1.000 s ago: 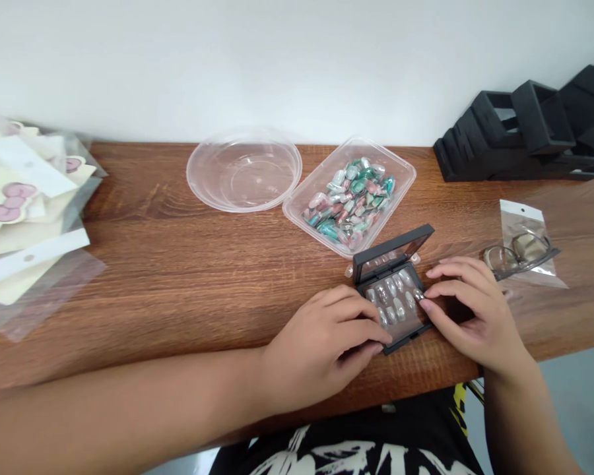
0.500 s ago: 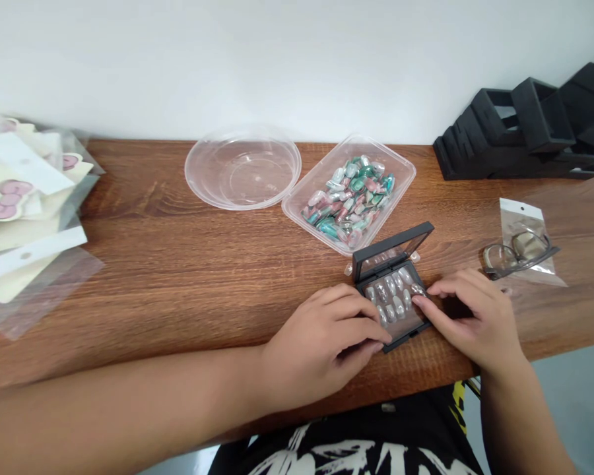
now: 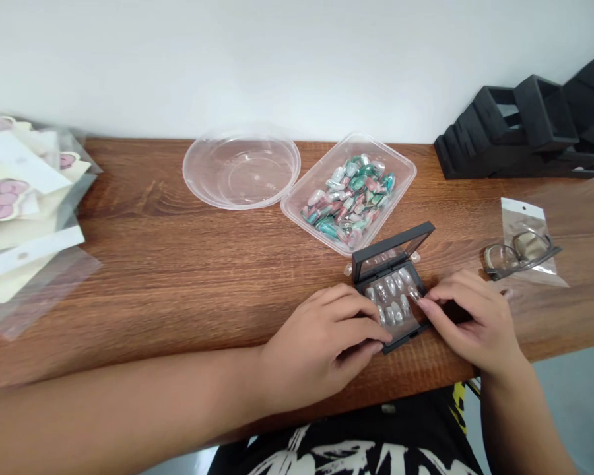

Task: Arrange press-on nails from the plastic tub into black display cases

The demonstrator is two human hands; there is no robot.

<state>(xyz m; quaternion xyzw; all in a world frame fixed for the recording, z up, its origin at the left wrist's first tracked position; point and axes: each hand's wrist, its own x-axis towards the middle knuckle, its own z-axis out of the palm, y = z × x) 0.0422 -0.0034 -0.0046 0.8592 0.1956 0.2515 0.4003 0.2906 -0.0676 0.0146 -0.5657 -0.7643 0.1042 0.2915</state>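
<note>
A small black hinged case (image 3: 400,344) lies on the table with its windowed lid (image 3: 393,251) raised. Two rows of silvery press-on nails (image 3: 390,285) are laid out inside. My left hand (image 3: 329,343) grips the near left edge of the case, thumb and fingers closed on it. At the right side of the case my right hand (image 3: 472,320) pinches thumb and forefinger at the end of a speckled press-on nail (image 3: 414,293), just over the tray. Behind the lid, a clear rectangular tub (image 3: 400,173) holds a heap of green, pink and silver press-on nails (image 3: 352,198).
A round clear plastic bowl (image 3: 198,173) stands left of the tub. Bagged cards (image 3: 27,198) pile up at the far left. Stacked black cases (image 3: 512,155) sit at the back right against the wall. Glasses (image 3: 519,256) rest on a clear bag (image 3: 534,212) at the right.
My right thumb and forefinger have drawn slightly right and down, and the speckled nail has shifted and turned a little. Nails in the lower row sit closer together. My left hand stays put.
</note>
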